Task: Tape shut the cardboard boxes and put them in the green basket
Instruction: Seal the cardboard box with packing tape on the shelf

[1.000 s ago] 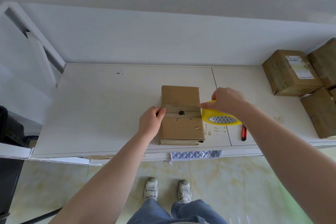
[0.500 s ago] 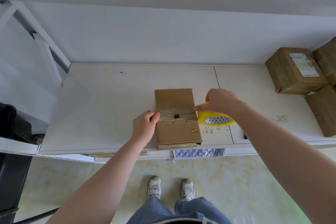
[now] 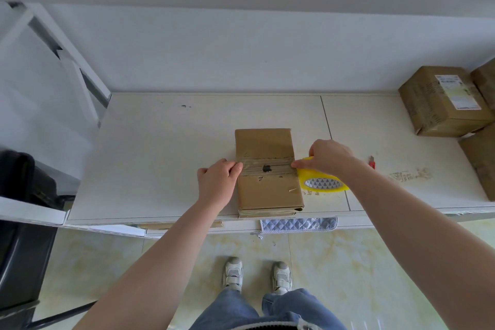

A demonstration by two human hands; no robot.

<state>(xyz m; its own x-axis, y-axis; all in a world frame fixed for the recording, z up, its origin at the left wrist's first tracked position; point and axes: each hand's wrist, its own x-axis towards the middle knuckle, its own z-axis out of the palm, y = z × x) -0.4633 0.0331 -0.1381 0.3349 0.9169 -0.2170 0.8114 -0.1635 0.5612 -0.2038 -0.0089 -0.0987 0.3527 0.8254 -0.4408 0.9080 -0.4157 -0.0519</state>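
A flat cardboard box [image 3: 267,193] lies near the table's front edge, with a strip of clear tape [image 3: 278,167] across its middle seam. My left hand [image 3: 218,182] is at the box's left edge, fingers curled and thumb on the tape's end. My right hand [image 3: 328,155] grips a yellow tape roll [image 3: 324,182] against the box's right edge, fingertips at the strip. The green basket is not in view.
Several more cardboard boxes [image 3: 442,102] are stacked at the table's right end. A red cutter [image 3: 371,162] lies right of my right wrist. A quilted cloth [image 3: 297,224] hangs off the white table's [image 3: 160,155] front edge. A black chair [image 3: 21,222] stands at left.
My left hand's fingers have curled in at the box's left edge. My right hand and the roll stay at the right edge. The camera view has shifted slightly.
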